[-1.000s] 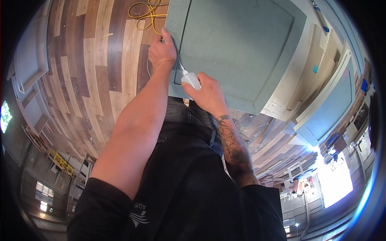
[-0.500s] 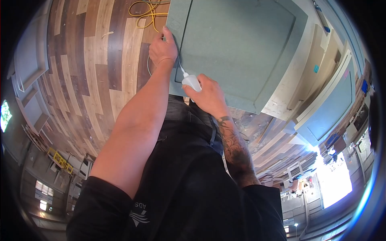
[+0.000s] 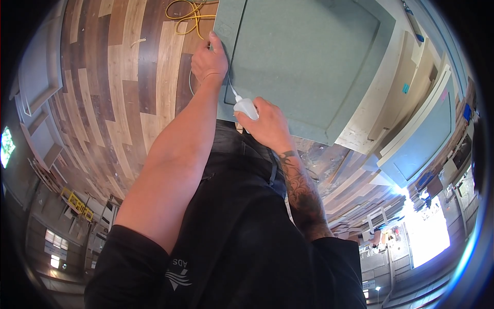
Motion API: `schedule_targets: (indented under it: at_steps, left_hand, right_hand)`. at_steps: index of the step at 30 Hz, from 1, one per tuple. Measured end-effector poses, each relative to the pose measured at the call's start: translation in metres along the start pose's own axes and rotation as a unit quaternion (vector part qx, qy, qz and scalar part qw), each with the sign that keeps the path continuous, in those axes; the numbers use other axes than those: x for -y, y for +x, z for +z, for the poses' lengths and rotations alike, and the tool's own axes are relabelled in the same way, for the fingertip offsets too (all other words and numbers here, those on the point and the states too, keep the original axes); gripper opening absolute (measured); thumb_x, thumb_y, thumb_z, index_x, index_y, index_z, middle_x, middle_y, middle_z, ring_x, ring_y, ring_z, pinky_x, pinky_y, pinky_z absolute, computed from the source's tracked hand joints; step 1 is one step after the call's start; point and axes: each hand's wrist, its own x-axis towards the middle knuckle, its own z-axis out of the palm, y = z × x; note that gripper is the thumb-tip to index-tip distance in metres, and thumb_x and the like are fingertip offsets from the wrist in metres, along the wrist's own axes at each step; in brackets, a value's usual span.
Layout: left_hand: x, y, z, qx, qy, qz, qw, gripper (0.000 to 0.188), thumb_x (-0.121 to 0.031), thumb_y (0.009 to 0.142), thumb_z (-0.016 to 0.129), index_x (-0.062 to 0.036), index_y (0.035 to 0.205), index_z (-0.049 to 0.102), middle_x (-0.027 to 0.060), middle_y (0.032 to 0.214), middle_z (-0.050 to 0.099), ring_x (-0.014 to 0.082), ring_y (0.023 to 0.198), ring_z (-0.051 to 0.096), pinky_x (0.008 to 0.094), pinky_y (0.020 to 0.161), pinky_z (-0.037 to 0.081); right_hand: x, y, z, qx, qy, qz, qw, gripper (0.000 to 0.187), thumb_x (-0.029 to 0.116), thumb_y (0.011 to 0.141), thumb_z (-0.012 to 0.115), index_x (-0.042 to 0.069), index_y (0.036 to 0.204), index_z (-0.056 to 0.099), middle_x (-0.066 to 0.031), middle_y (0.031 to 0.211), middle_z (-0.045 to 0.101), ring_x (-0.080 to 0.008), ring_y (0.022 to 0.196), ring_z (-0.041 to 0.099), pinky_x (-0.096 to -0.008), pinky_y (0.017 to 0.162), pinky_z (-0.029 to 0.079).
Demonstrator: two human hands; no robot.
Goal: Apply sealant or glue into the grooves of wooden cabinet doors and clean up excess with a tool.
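Note:
A grey-green door panel (image 3: pixel 303 56) with a grooved, framed border lies in front of me. My right hand (image 3: pixel 267 121) is wrapped round a white squeeze bottle (image 3: pixel 248 108) near the panel's lower left corner. The bottle's long thin nozzle points up and left, along the groove by the left border. At the panel's left edge my left hand (image 3: pixel 210 62) is curled in a grip, its thumb pointing away from me. Most of its fingers are hidden under or behind the hand.
A yellow cord (image 3: pixel 195 18) lies looped on the wood-plank floor (image 3: pixel 123 62) beyond my left hand. To the right stand pale boards (image 3: pixel 406 77) and another grey-green panel (image 3: pixel 419 141). White frames (image 3: pixel 43 103) lean at the far left. Bright light enters at the lower right.
Almost nothing differs. The bottle and my right hand have shifted very slightly; my left hand keeps its place at the panel's edge.

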Motion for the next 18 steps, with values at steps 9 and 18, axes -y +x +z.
schedule_targets:
  at_steps: [9, 18]
  left_hand:
    - [-0.0026, -0.0017, -0.0014, 0.004, 0.009, -0.007, 1.000, 0.069, -0.063, 0.102, 0.037, -0.0066, 0.116, 0.074, 0.0226, 0.112, 0.073, 0.0435, 0.109, 0.066, 0.0502, 0.095, 0.050]
    - [-0.0006, 0.0010, -0.0002, 0.017, 0.018, -0.008, 1.000, 0.071, -0.065, 0.101, 0.035, -0.0061, 0.108, 0.074, 0.0227, 0.108, 0.073, 0.0442, 0.105, 0.067, 0.0525, 0.090, 0.051]
  right_hand:
    - [0.0023, -0.0005, -0.0047, 0.044, -0.018, 0.017, 0.999, 0.045, 0.042, 0.084, 0.074, 0.000, 0.093, 0.062, -0.0211, 0.097, 0.069, -0.0429, 0.095, 0.067, -0.0517, 0.081, 0.051]
    - [-0.0024, -0.0030, -0.0023, 0.062, 0.003, 0.037, 0.997, 0.048, 0.045, 0.083, 0.073, 0.000, 0.095, 0.062, -0.0213, 0.097, 0.070, -0.0430, 0.096, 0.067, -0.0521, 0.081, 0.051]
